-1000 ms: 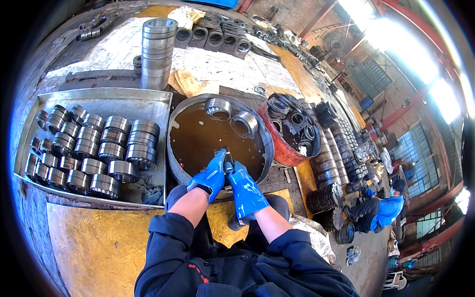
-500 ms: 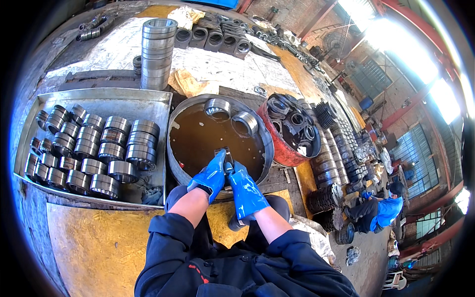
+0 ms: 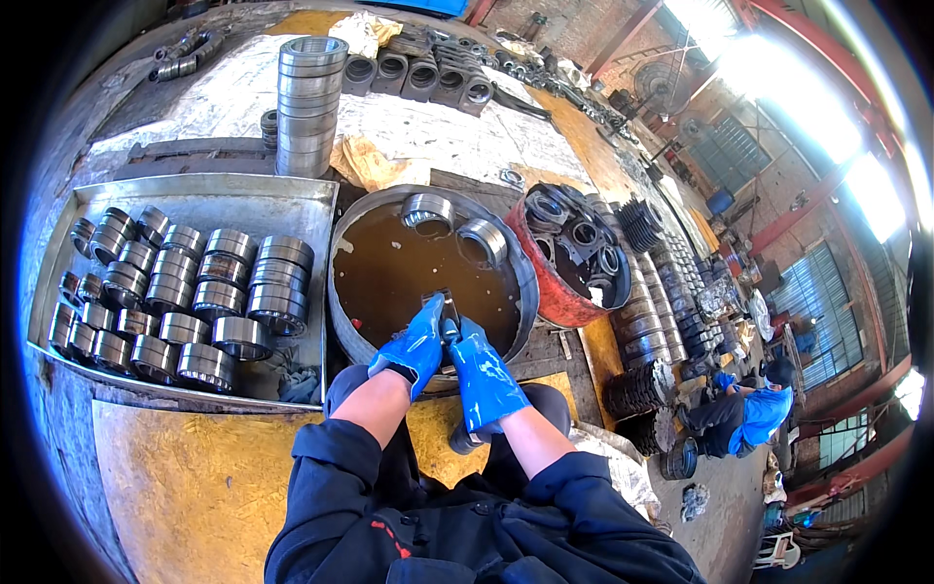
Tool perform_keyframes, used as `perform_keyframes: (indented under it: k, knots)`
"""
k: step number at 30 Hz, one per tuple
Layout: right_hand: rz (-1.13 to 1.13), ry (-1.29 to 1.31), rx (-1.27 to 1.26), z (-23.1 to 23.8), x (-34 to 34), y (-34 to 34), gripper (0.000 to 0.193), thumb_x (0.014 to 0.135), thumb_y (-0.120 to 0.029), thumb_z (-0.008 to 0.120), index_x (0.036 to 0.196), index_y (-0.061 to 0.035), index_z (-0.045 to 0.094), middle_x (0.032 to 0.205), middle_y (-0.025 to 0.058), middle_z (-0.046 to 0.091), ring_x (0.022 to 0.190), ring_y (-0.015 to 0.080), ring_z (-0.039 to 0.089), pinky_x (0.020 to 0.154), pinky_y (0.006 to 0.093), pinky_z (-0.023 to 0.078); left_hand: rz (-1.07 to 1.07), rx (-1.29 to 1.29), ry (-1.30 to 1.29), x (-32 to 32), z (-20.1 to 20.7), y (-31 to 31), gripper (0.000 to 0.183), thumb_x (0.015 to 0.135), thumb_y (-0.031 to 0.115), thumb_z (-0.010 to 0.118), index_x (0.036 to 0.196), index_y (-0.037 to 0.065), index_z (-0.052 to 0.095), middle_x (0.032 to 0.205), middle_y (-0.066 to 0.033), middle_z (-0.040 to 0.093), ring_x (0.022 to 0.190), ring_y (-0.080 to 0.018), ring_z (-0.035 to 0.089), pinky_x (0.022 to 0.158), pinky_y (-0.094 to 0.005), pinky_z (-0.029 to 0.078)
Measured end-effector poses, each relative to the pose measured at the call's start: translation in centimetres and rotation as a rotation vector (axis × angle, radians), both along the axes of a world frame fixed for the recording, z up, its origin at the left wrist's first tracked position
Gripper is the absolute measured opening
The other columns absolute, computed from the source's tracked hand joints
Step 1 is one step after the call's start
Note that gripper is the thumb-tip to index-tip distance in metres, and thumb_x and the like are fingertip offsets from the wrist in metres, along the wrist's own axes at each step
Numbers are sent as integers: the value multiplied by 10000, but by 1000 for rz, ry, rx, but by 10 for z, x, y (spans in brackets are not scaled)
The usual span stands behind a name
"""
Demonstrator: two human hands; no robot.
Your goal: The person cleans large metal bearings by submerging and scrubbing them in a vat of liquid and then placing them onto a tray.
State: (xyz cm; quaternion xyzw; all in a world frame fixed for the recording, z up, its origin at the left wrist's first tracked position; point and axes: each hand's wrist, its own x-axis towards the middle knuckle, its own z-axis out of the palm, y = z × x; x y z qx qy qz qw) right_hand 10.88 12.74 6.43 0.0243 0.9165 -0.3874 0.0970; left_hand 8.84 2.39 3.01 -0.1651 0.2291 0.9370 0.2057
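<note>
Blue gloves cover both my hands, which meet over the near side of a round metal basin (image 3: 530, 282) of brown liquid. My left hand (image 3: 413, 348) and my right hand (image 3: 480, 370) are closed on a dark metal piece (image 3: 449, 313) between them. Gloves hide most of that piece, so its full shape cannot be made out. Two shiny bearing rings, an upright ring (image 3: 428, 210) and a tilted ring (image 3: 484, 241), sit partly in the liquid at the basin's far side.
Left of the basin, a metal tray (image 3: 302, 195) carries rows of bearing rings (image 3: 216, 282). Behind it rises a tall stack of rings (image 3: 309, 107). A red tub (image 3: 550, 302) of metal parts stands on the right. Farther right, a person in blue (image 3: 759, 419) sits near stacked parts.
</note>
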Motion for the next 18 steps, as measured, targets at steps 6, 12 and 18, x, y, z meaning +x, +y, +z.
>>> perform_keyframes:
  k: [6,12,18]
  knots:
    - [-30,-14,52,22,10,0,530,963,-468,529,1274,-54,641,1141,234,714,1066,383,696,895,449,542,-26,-15,26,0,-4,5,381,1028,497,506,947,158,659,822,-107,689,692,-277,657,666,-452,573]
    - [-33,-49,48,23,4,-3,531,965,-471,525,1278,-57,641,1147,234,712,1077,387,692,904,454,541,-32,3,-3,-2,-2,3,374,1024,495,517,961,157,663,836,-111,687,708,-279,655,678,-465,570]
    - [-24,-50,97,23,4,2,521,969,-466,509,1283,-72,642,1161,239,705,1096,404,681,918,459,537,-22,37,-43,11,26,-1,317,1045,428,518,1054,133,632,886,-114,678,769,-259,661,728,-437,578]
